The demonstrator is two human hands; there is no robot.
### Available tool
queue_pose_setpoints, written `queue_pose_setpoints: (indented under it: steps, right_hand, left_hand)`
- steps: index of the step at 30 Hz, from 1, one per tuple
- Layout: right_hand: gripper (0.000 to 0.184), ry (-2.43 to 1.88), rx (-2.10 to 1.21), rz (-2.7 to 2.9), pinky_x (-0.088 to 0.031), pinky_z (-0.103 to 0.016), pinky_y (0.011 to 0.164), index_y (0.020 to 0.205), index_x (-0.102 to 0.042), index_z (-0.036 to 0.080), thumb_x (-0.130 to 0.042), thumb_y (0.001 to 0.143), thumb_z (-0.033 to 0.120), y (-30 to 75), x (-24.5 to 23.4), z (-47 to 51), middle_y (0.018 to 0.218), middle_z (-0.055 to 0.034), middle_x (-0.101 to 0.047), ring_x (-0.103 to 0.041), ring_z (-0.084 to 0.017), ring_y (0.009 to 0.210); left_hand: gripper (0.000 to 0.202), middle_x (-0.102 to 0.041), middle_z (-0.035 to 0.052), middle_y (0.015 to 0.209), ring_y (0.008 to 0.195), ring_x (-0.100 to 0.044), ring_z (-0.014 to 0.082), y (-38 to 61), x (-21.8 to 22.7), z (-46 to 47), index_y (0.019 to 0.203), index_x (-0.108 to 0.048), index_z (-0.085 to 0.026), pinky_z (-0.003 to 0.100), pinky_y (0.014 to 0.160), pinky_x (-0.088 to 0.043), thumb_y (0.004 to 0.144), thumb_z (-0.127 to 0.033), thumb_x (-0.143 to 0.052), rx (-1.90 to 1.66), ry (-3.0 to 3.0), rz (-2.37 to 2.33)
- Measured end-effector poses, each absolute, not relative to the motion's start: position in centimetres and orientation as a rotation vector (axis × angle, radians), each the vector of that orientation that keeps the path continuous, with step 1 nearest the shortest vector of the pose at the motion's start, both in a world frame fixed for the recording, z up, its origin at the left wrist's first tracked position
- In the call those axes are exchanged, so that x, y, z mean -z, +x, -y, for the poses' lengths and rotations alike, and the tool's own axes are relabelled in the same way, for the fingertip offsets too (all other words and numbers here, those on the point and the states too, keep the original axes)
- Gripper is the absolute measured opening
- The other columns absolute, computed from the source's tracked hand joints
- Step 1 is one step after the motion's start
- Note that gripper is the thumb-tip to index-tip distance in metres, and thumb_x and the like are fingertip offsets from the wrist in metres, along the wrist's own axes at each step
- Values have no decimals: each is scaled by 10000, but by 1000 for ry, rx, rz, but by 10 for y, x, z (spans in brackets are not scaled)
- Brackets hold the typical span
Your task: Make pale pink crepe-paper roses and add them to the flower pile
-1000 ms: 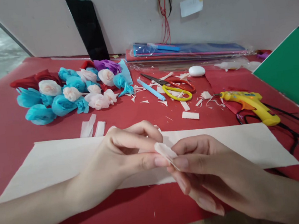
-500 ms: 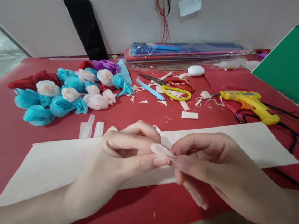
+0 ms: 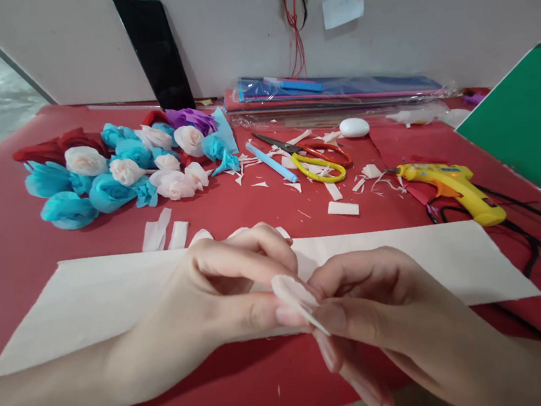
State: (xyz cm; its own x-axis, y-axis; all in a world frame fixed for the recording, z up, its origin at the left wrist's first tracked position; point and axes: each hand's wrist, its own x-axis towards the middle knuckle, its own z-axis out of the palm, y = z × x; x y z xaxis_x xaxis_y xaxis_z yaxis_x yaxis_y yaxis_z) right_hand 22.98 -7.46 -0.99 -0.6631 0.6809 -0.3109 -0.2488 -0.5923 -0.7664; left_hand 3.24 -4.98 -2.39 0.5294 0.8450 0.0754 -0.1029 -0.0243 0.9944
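A small pale pink paper petal (image 3: 294,293) is pinched between both hands, its narrow end pointing down to the right. My left hand (image 3: 227,293) is closed on the petal's left side with thumb and forefinger. Thumb and forefinger of my right hand (image 3: 380,308) grip it from the right, while the other fingers hang loosely below. Beneath the hands lies a long strip of cream crepe paper (image 3: 114,292). Behind my left hand, a few cut pale paper pieces (image 3: 179,234) rest at the strip's far edge, some partly hidden by the fingers.
Blue, white, red and purple paper flowers (image 3: 112,188) lie back left. Scissors (image 3: 319,165), a blue pen (image 3: 272,162) and paper scraps sit mid-table. A yellow glue gun (image 3: 454,188) with a black cable is at right, near a green board (image 3: 530,128). A black phone (image 3: 156,53) leans on the wall.
The petal has turned between the fingers, so its narrow end now points more steeply down and more of it shows. Both hands have shifted slightly; the table items stay put.
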Motion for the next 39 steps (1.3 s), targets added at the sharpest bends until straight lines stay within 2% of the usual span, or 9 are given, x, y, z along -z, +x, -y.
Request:
queue_pose_setpoints:
  steps: [3,8,13,20,25,29,32,36,39]
  right_hand:
    - [213,-800,-2277,938,-401,-100,407,733,-642,154,-612,901,281,229,9,75,552,43,-555,-513,-21,426]
    - [166,-828,-2173,965,-422,-130,423,749,-647,163,-654,863,283,226,8,76,555,51,-551,-495,-23,396]
    - [125,-942,-2057,963,-412,-140,387,719,-658,169,-782,706,175,221,6,78,536,49,-551,-511,-49,397]
    - [108,-1032,-1889,1095,-387,-143,374,701,-665,191,-759,699,137,219,3,78,534,54,-558,-501,-48,391]
    - [95,-1051,-1737,1222,-374,-140,356,693,-676,197,-748,710,137,218,0,79,523,61,-550,-493,-43,386]
    - [69,-1012,-1948,1154,-371,-126,362,737,-642,171,-686,785,192,219,2,79,594,40,-559,-492,-30,396]
    - [129,-898,-2128,1033,-394,-114,384,758,-631,151,-651,843,245,223,7,78,580,44,-542,-483,-15,385]
    - [147,-707,-2291,865,-437,-103,404,799,-670,131,-612,891,230,226,12,74,608,32,-589,-509,-8,390]
    - [210,-646,-2416,757,-447,-98,396,741,-662,106,-597,897,230,226,13,71,591,16,-601,-538,-23,413]
  left_hand:
    - [121,-603,-58,820,754,-574,92,31,26,49,825,-767,-397,237,756,-509,795,-283,-740,-815,1283,-596]
    - [155,-619,-52,812,724,-576,94,32,32,45,891,-760,-391,253,788,-496,803,-265,-738,-916,1403,-520]
    - [186,-604,-62,791,700,-563,93,32,35,42,964,-741,-391,268,796,-486,829,-267,-712,-960,1535,-431]
    - [83,-614,-32,808,765,-564,119,33,27,49,837,-752,-324,257,769,-491,791,-255,-749,-938,1413,-565]
    - [4,-613,-45,809,747,-551,97,34,26,48,813,-723,-277,217,773,-489,811,-278,-726,-932,1477,-567]
    - [46,-604,-58,804,748,-556,87,34,28,47,799,-672,-256,201,785,-508,829,-266,-706,-948,1527,-543]
    - [69,-585,-65,796,750,-579,77,34,29,48,819,-648,-255,183,766,-532,828,-297,-702,-991,1562,-544]
    - [88,-582,-73,779,756,-592,64,34,28,47,816,-631,-251,161,754,-543,859,-321,-661,-1033,1674,-553]
    - [109,-603,-76,781,804,-589,68,32,25,46,791,-620,-251,165,792,-535,869,-320,-649,-1015,1767,-555]
